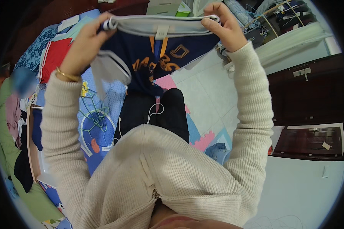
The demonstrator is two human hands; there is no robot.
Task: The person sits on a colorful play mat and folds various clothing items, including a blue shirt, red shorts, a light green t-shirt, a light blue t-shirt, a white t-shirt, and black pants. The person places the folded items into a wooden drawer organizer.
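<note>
A navy garment (120,45) with orange lettering hangs between my two hands; I cannot tell whether it is a shirt or shorts. Its wide, white-edged opening is stretched level at the top, and a small white label shows inside it. My left hand (88,42) pinches the left end of that edge. The right end is gripped by my right hand (227,27) between thumb and fingers. Below my left hand dangles a white part with a dark stripe (112,65), slightly blurred. The garment's lower part hangs over my dark-trousered lap.
Left of my legs, green wire hangers (94,112) lie on blue patterned fabric. Red cloth (55,57) and other clothes are heaped beyond. Pink and blue foam mats (203,140) lie on the pale tiled floor (206,86). A dark wooden door (309,91) is at the right.
</note>
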